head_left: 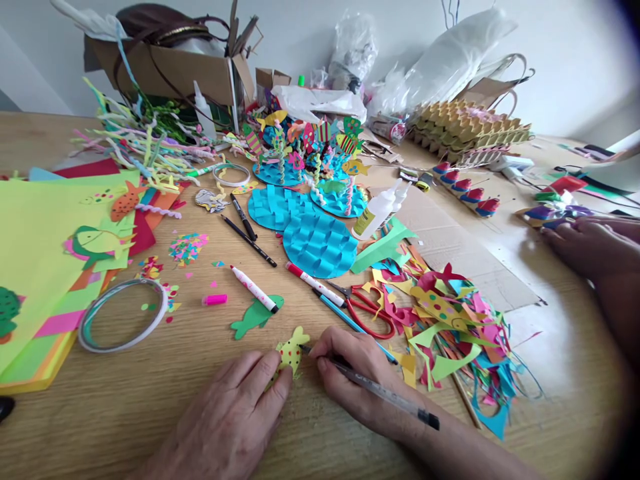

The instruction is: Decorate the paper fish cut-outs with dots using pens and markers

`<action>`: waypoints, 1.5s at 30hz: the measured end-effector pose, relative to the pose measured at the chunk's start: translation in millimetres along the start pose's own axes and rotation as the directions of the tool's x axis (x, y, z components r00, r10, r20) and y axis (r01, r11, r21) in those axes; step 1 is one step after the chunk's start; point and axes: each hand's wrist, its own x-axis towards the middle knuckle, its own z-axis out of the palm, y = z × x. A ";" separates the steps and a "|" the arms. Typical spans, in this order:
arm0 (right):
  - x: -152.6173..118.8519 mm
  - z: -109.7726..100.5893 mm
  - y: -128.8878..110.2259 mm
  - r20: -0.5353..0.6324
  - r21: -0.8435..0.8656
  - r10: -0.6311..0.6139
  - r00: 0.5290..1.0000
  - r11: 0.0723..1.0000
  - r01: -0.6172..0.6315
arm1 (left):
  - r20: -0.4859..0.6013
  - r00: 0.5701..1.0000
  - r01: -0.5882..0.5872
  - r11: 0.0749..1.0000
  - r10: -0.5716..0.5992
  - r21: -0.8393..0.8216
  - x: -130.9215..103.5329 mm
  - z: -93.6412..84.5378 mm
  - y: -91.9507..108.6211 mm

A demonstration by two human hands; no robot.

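A small yellow paper fish (pixel 291 352) with dark and red dots lies on the wooden table at the front centre. The fingers of my left hand (pixel 237 400) press flat on its left side. My right hand (pixel 353 373) pinches a dark pen (pixel 390 395), whose tip touches the fish near its tail. Just behind my hands, a green paper fish (pixel 257 315) lies under a white marker (pixel 254 289) with a dark end. A pink cap (pixel 215 300) rests to the left of it.
Red scissors (pixel 373 312) and heaped paper scraps (pixel 450 320) lie right of centre. Blue woven paper discs (pixel 320 240) and glue bottles (pixel 373 213) stand behind. Tape rolls (pixel 163 313) and yellow sheets (pixel 40 233) are at left. Another person's hands (pixel 575 243) work at the right.
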 end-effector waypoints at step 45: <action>0.2 0.1 2.5 0.025 0.015 -0.013 1.000 1.000 0.013 | -0.076 0.997 0.008 1.000 -0.006 0.021 6.0 -4.2 2.1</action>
